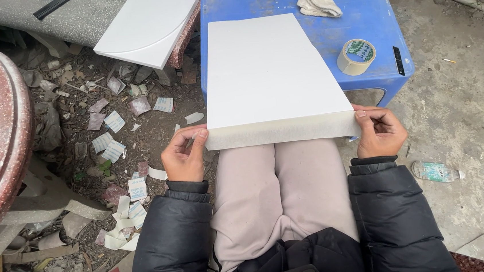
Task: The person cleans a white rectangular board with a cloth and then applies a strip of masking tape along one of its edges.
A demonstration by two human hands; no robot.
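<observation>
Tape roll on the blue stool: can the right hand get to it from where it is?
Probably yes: the tape roll sits uncovered beyond the right hand, beside the white panel, but that hand holds the panel's corner.

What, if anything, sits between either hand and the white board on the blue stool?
Nothing visible. The left hand and right hand each pinch a near corner of the white board. The tape roll and folded cloth lie on the blue stool, beside and beyond the board.
</observation>
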